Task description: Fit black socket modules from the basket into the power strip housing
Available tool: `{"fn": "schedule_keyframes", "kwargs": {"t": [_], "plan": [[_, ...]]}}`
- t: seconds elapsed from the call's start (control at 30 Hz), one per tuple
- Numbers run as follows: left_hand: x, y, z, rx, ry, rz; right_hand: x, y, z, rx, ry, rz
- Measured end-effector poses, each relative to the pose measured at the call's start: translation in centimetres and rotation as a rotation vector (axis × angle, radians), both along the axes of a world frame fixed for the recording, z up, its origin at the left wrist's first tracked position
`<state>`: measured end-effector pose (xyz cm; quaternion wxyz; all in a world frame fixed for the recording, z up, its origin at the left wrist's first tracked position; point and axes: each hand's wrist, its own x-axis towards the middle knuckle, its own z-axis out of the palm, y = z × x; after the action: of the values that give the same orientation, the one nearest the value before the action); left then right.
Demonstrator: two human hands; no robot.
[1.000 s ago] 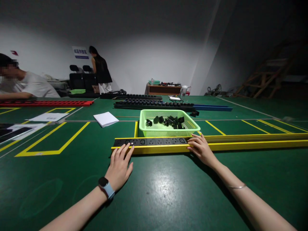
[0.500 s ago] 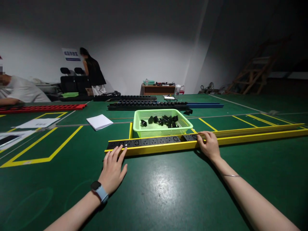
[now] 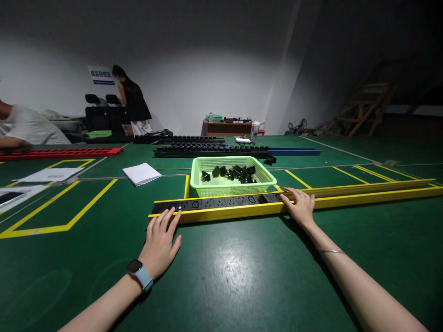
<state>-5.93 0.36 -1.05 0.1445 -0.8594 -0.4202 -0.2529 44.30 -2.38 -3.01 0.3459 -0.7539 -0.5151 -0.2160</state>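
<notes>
A long yellow channel rail (image 3: 346, 201) lies across the green table. Black socket modules (image 3: 218, 203) line its left part, with a narrow gap before a further black socket module (image 3: 271, 198) on the right. My left hand (image 3: 159, 240), wearing a watch, lies over the rail's left end with fingers stretched out on its near edge and the sockets. My right hand (image 3: 300, 206) is at the right end of the separate module, with thumb and fingers bent onto it; the fingertips partly hide it. Behind the rail, a light green basket (image 3: 233, 190) holds loose black sockets (image 3: 238, 172).
White papers (image 3: 141, 174) and a phone (image 3: 10, 197) lie left. Farther back are a red rail (image 3: 69, 153), black socket rails (image 3: 211, 151) and a blue rail (image 3: 294, 151). One person (image 3: 31, 124) is at far left; another (image 3: 133, 99) stands behind the table.
Both hands keep nearly the same places on the rail. The right hand's fingers have shifted slightly, and the whole view has moved a little.
</notes>
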Motion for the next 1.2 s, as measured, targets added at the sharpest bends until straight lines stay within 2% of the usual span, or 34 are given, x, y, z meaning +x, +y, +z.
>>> {"fn": "schedule_keyframes", "kwargs": {"t": [0.67, 0.87, 1.03, 1.2], "plan": [[-0.1, 0.1, 0.0, 0.01, 0.009, -0.002, 0.8, 0.3, 0.3, -0.001, 0.074, -0.013], [-0.1, 0.2, -0.2, 0.022, -0.005, -0.008, -0.3, 0.1, 0.1, -0.012, 0.023, -0.037], [-0.1, 0.2, -0.2, 0.015, -0.021, -0.013, -1.9, 0.2, 0.4, -0.103, 0.022, -0.073], [-0.1, 0.1, -0.1, 0.016, 0.008, -0.004, -2.1, 0.3, 0.8, -0.165, 0.056, -0.078]]}}
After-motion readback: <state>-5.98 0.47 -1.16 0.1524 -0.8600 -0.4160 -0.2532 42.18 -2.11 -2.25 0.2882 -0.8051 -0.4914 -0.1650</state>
